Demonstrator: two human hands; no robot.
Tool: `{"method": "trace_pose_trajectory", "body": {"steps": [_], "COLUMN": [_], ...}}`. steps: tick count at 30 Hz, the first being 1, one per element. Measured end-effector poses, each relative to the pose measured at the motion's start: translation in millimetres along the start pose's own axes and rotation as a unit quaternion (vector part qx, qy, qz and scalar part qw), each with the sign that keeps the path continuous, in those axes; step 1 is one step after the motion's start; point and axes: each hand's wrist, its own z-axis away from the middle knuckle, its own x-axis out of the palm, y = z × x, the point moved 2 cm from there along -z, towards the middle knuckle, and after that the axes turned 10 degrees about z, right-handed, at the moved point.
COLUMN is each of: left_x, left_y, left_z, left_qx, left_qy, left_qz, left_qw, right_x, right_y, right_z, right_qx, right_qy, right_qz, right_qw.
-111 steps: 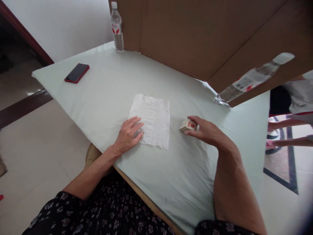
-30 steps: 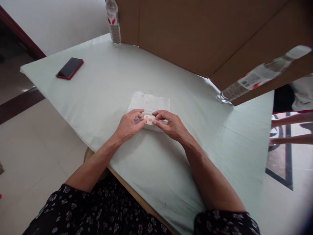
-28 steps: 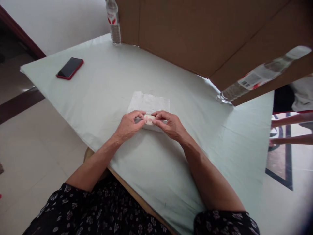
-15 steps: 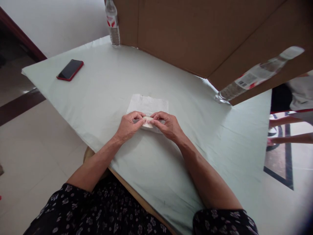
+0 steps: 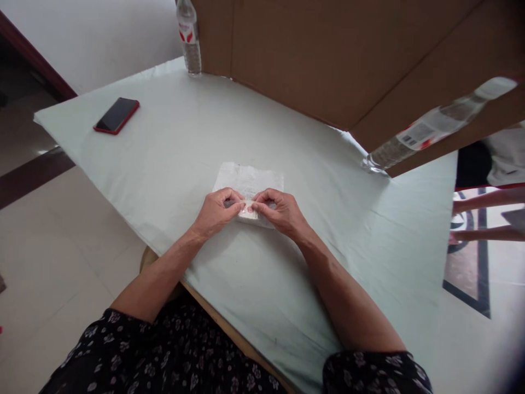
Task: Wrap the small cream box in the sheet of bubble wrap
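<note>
A white paper tissue (image 5: 250, 178) lies on the pale green tablecloth (image 5: 287, 284), with its near edge folded up. My left hand (image 5: 215, 210) and my right hand (image 5: 281, 210) meet at that near edge, fingers curled and pinching. Between the fingertips shows a sliver of a small cream box with red print (image 5: 248, 206), mostly covered by the tissue and my fingers. Both hands grip the box through the folded tissue.
A red phone (image 5: 117, 115) lies at the far left of the table. A water bottle (image 5: 188, 35) stands at the back and another bottle (image 5: 435, 128) leans at the right. Brown cardboard panels (image 5: 328, 54) wall the back. Another person's arms (image 5: 488, 219) show at the right edge.
The small box moved from my right hand beside the tissue onto the tissue's near edge. Both hands have come together there, and the tissue has been rolled over the box, hiding more of it.
</note>
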Motion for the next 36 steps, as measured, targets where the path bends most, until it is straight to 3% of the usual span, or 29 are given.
{"method": "trace_pose_trajectory", "body": {"steps": [3,5,7,9,13,17,21,25,32,36], "left_x": [-0.6,-1.3,-1.8,-1.6,-0.8,-8.5,-25.0,-34.3,-40.6,-51.8], "left_y": [0.5,1.0,1.0,0.2,-1.8,4.1,11.5,5.8,3.4,9.3], "left_z": [-1.3,-1.3,-1.2,-1.5,-3.0,0.0,8.3,10.3,4.9,9.2], "left_qx": [-0.011,-0.019,-0.021,-0.018,-0.011,-0.001,-0.013,-0.052,-0.112,-0.156], "left_qy": [-0.008,-0.01,-0.01,-0.012,-0.017,-0.02,-0.02,-0.004,0.012,0.028], "left_qz": [-0.011,-0.014,-0.016,-0.019,-0.024,-0.06,-0.097,-0.166,-0.318,-0.314], "left_qw": [1.0,1.0,1.0,1.0,1.0,0.998,0.995,0.985,0.942,0.936], "right_x": [-4.3,-12.1,-21.3,-25.8,-10.9,9.0,11.1,10.8,20.9,21.1], "right_y": [-0.1,-7.0,-21.2,-39.1,-58.8,-52.3,-48.8,-49.5,-44.7,-44.9], "right_z": [-0.4,1.9,7.7,15.7,27.1,25.5,21.3,18.1,13.2,13.6], "right_qx": [-0.001,-0.021,-0.065,-0.125,-0.212,-0.203,-0.206,-0.209,-0.219,-0.224], "right_qy": [0.002,0.048,0.113,0.135,0.011,-0.054,-0.063,-0.055,-0.029,-0.022], "right_qz": [0.036,0.103,0.204,0.299,0.39,0.432,0.441,0.461,0.495,0.501], "right_qw": [0.999,0.993,0.97,0.936,0.896,0.877,0.871,0.861,0.841,0.836]}}
